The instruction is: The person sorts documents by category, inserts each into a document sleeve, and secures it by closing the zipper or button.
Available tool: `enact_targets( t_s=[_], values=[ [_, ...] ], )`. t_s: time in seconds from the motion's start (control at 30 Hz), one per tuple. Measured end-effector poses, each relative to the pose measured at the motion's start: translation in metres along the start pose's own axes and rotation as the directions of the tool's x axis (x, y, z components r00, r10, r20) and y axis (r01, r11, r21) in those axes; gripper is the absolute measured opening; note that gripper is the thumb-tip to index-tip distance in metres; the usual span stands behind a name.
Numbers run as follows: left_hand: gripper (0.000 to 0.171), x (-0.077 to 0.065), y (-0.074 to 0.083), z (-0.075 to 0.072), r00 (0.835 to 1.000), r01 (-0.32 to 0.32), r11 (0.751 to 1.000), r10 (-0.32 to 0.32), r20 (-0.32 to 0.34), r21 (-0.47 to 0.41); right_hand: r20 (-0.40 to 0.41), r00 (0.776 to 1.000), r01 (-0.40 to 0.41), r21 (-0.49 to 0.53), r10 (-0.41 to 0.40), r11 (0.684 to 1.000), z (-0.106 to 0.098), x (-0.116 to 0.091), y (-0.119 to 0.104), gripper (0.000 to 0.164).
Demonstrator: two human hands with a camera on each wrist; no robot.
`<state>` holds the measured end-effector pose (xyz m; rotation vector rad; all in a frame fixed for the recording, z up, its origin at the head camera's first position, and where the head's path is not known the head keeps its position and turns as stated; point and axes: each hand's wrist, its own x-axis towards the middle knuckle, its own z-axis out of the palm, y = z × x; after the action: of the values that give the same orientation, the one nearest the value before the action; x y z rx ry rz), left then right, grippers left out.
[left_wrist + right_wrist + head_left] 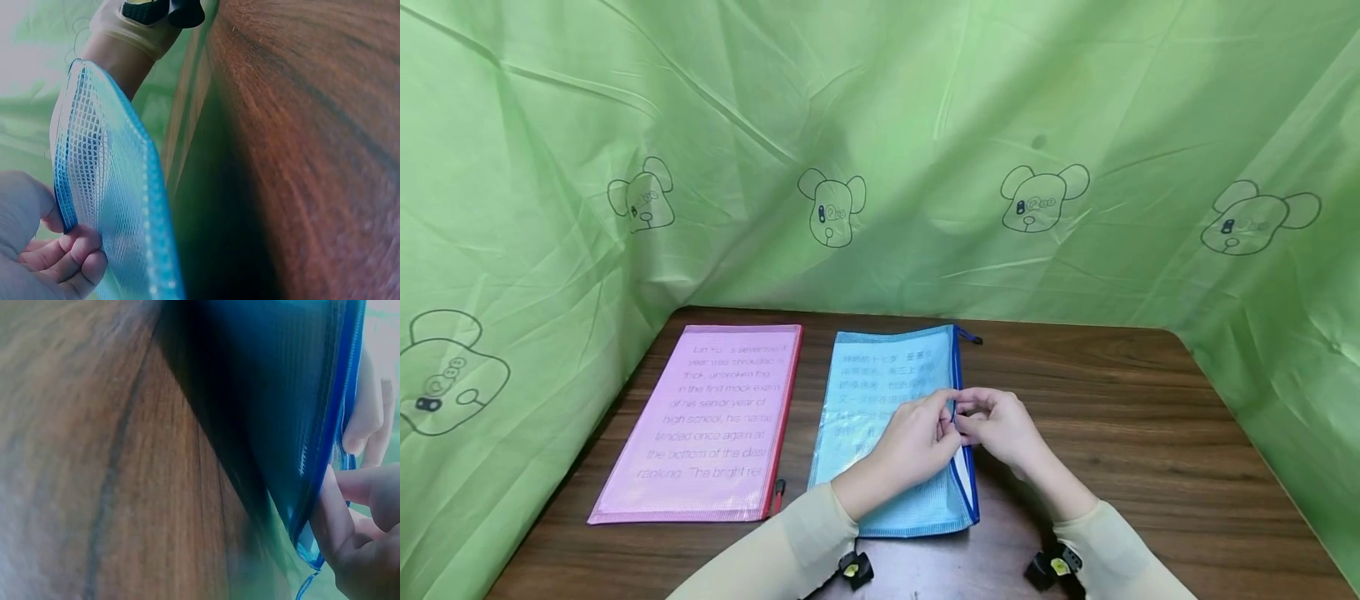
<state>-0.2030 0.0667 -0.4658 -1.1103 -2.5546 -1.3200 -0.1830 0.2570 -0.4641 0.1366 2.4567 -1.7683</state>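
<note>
A blue mesh zipper pouch [880, 367] lies on the table, a printed sheet showing through it. Its dark blue zipper edge runs down the right side, parted along the lower stretch where white shows inside. My left hand [912, 439] reaches over the pouch and pinches its upper layer at that edge; in the left wrist view the thumb and fingers of the left hand [53, 250] meet at the blue edging. From the right, my right hand [1002, 427] pinches the same zipper edge. The right wrist view has the right hand [365, 528] with fingertips on the zipper band.
Left of the blue pouch lies a pink zipper pouch [707, 417] with printed text, its red zipper pull [778, 495] at the lower right corner. A blue zipper pull [970, 337] sticks out at the blue pouch's top right. Green cloth [917, 100] surrounds the wooden table [1120, 400].
</note>
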Motion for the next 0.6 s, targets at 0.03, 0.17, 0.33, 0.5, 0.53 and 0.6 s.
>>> enact_targets(
  t_s=[0.03, 0.17, 0.33, 0.5, 0.53, 0.6],
  values=[
    [0.046, 0.0, 0.0, 0.0, 1.0, 0.003, 1.0, -0.003, 0.002, -0.002, 0.006, 1.0, 0.003, -0.004, -0.003, 1.0, 0.0, 0.0, 0.0, 0.036],
    [0.046, 0.0, 0.001, -0.001, 1.0, 0.02, 1.0, -0.02, 0.01, -0.012, 0.047, 0.999, 0.005, 0.012, -0.005, 1.0, -0.004, 0.0, 0.0, 0.037],
    [0.049, 0.0, 0.001, -0.001, 0.999, 0.044, 0.999, -0.044, 0.011, -0.019, 0.095, 0.995, 0.004, 0.036, -0.008, 0.999, -0.014, 0.001, -0.001, 0.033],
    [0.053, 0.0, 0.0, 0.001, 0.997, 0.08, 0.997, -0.08, 0.011, -0.017, 0.11, 0.993, 0.026, 0.035, -0.03, 0.999, -0.025, 0.005, 0.001, 0.032],
    [0.053, 0.0, -0.001, 0.002, 0.996, 0.089, 0.996, -0.088, 0.012, -0.018, 0.108, 0.993, 0.033, 0.031, -0.037, 0.999, -0.027, 0.006, 0.002, 0.033],
    [0.052, 0.0, -0.001, 0.003, 0.994, 0.109, 0.994, -0.108, 0.022, -0.03, 0.102, 0.994, 0.049, 0.012, -0.05, 0.999, -0.032, 0.008, 0.003, 0.033]
  ],
)
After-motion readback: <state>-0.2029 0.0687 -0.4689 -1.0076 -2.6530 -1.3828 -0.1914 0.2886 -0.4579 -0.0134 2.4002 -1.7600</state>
